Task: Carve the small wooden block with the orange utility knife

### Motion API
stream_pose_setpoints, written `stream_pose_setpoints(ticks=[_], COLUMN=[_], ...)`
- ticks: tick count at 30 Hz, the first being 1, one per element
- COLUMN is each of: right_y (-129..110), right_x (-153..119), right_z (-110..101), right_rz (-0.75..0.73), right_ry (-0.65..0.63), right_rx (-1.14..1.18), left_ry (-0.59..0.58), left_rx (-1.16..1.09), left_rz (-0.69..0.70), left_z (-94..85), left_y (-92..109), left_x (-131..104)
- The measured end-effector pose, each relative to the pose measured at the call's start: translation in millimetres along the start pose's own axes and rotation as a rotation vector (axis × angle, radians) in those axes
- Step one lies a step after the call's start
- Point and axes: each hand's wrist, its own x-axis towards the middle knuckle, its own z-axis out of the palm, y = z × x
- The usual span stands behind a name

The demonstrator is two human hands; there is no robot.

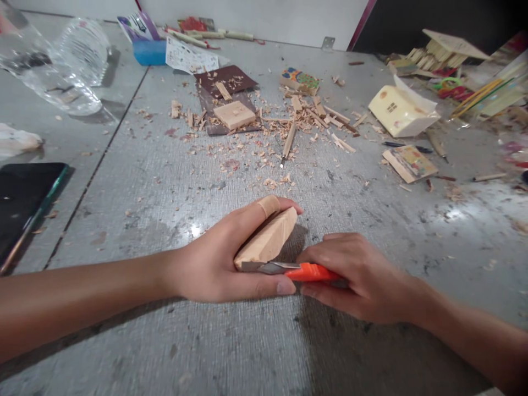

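Note:
My left hand [235, 253] grips a pale carved wood block [268, 239] between its thumb and fingers, low over the grey table. A bandage [269, 205] wraps one of its fingers. In my right hand [355, 275] is an orange-handled utility knife [311, 272], its fingers closed round the handle. The metal blade [277, 267] points left and meets the block's near lower edge. The left thumb lies stretched along the near side of the blade. Part of the knife's handle is hidden inside the right hand.
Shavings and wood scraps [317, 113] surround a carving tool [289, 144]. Brown sandpaper [226, 80] bears a square wood piece [235, 114]. A yellow tissue pack [402, 110] and small box [410, 163] stand right. A phone [28, 203] and clear plastic bottle [53, 71] are left.

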Motion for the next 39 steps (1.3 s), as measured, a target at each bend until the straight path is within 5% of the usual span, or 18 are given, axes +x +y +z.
stream_pose_setpoints(ticks=[39], right_y=[-0.9], right_x=[1.5], right_z=[-0.5], right_rz=[0.011], right_ry=[0.007], right_rx=[-0.009], left_ry=[-0.008], left_rx=[-0.023], left_rz=[-0.011], left_z=[-0.7], left_y=[2.7], left_x=[1.4])
